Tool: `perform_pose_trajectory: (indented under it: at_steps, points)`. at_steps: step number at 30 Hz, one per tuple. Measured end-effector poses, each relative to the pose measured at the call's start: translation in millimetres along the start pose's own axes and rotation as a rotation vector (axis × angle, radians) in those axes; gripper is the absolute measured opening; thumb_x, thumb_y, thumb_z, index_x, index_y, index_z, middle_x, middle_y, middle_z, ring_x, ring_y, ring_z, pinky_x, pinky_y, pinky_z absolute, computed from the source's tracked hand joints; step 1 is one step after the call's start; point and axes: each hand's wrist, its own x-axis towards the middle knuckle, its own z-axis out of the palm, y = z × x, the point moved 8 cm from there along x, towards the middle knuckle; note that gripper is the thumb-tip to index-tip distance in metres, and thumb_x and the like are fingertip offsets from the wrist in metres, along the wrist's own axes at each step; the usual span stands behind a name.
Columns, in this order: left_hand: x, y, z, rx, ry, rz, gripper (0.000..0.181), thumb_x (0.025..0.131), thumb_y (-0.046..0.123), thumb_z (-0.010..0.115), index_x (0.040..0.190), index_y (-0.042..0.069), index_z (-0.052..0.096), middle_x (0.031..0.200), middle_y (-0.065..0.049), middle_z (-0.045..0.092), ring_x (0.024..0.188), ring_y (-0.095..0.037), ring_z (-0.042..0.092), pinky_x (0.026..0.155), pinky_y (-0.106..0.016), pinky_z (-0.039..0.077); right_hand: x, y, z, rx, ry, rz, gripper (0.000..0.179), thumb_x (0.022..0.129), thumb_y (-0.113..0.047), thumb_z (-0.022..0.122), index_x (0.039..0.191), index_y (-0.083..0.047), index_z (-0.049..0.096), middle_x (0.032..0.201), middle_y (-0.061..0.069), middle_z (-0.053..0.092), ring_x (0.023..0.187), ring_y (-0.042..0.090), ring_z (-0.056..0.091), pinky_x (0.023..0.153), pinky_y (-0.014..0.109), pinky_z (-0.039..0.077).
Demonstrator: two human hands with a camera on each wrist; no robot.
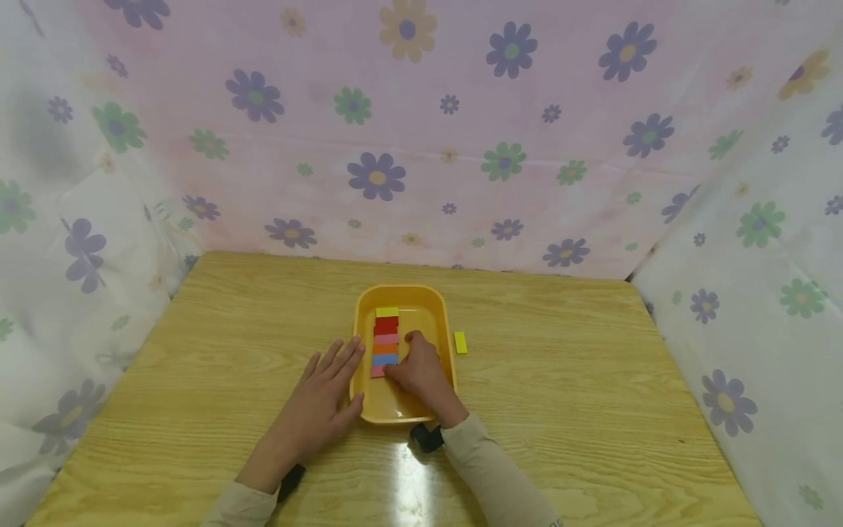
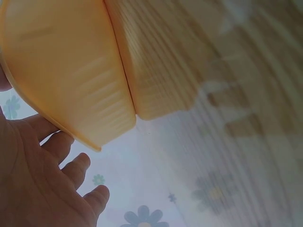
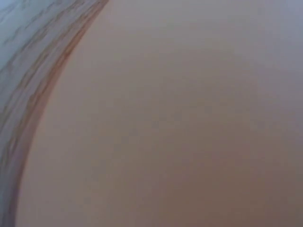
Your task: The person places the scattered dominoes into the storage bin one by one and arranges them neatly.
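Observation:
A yellow plastic tray point(image 1: 402, 294) stands on the table. Inside, along its left half, runs a row of small flat coloured blocks: a yellow block point(image 1: 387, 312) at the far end, then red, pink, an orange block point(image 1: 386, 349), a blue block point(image 1: 385, 360) and a pink block point(image 1: 378, 372) nearest. My right hand point(image 1: 421, 369) reaches into the tray, thumb touching the near pink block, index finger spread away to the right of the row; its other fingers are hidden. My left hand point(image 1: 323, 391) lies with straight, spread fingers against the tray's left rim point(image 2: 52, 124).
A loose yellow block point(image 1: 460, 342) lies on the wooden table point(image 1: 560, 395) just right of the tray. Flowered cloth point(image 1: 428, 132) rises behind the table and at both sides. The right wrist view is filled by a blurred, close surface.

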Motion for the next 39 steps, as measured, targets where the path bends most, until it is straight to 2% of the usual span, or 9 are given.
perform_pose_trajectory:
  at_steps: [14, 24, 30, 33, 39]
  points:
    - [0.0, -0.9, 1.0, 0.003, 0.005, 0.005, 0.069, 0.099, 0.031, 0.061, 0.160, 0.010, 0.034, 0.168, -0.004, 0.026, 0.155, -0.034, 0.021, 0.122, -0.063, 0.017, -1.2, -1, 0, -0.009, 0.004, -0.010, 0.068, 0.084, -0.014, 0.081, 0.138, 0.007, 0.047, 0.078, 0.007, 0.061, 0.066, 0.019, 0.057, 0.061, 0.028, 0.051]
    - [0.3, -0.5, 1.4, 0.006, 0.008, 0.003, 0.070, 0.099, 0.032, 0.060, 0.160, 0.010, 0.034, 0.169, -0.003, 0.025, 0.156, -0.033, 0.021, 0.123, -0.063, 0.017, -2.2, -3, -1, -0.072, 0.030, -0.035, 0.064, 0.087, -0.017, 0.078, 0.137, 0.009, 0.047, 0.090, 0.012, 0.064, 0.076, 0.023, 0.058, 0.077, 0.037, 0.058]
    - [2.1, 1.3, 1.0, 0.013, 0.008, 0.014, 0.069, 0.100, 0.033, 0.060, 0.159, 0.010, 0.035, 0.169, -0.003, 0.025, 0.156, -0.033, 0.020, 0.122, -0.063, 0.017, -4.2, -4, -3, -0.088, 0.042, -0.048, 0.063, 0.088, -0.019, 0.076, 0.136, 0.010, 0.048, 0.104, 0.019, 0.068, 0.083, 0.026, 0.061, 0.084, 0.043, 0.059]
    - [3.0, 2.1, 0.9, 0.020, 0.004, 0.017, 0.069, 0.099, 0.033, 0.060, 0.159, 0.009, 0.035, 0.168, -0.003, 0.026, 0.156, -0.034, 0.021, 0.122, -0.063, 0.018, -5.6, -4, -5, -0.084, 0.037, -0.052, 0.065, 0.089, -0.019, 0.075, 0.138, 0.011, 0.047, 0.099, 0.018, 0.068, 0.080, 0.025, 0.061, 0.080, 0.041, 0.059]
    - [3.0, 2.2, -1.0, 0.050, 0.004, 0.026, 0.069, 0.099, 0.033, 0.060, 0.158, 0.008, 0.036, 0.168, -0.005, 0.028, 0.155, -0.035, 0.022, 0.122, -0.064, 0.019, -10.3, -5, -7, -0.065, 0.006, -0.056, 0.069, 0.090, -0.020, 0.075, 0.143, 0.010, 0.043, 0.079, 0.006, 0.061, 0.064, 0.017, 0.056, 0.058, 0.028, 0.052]
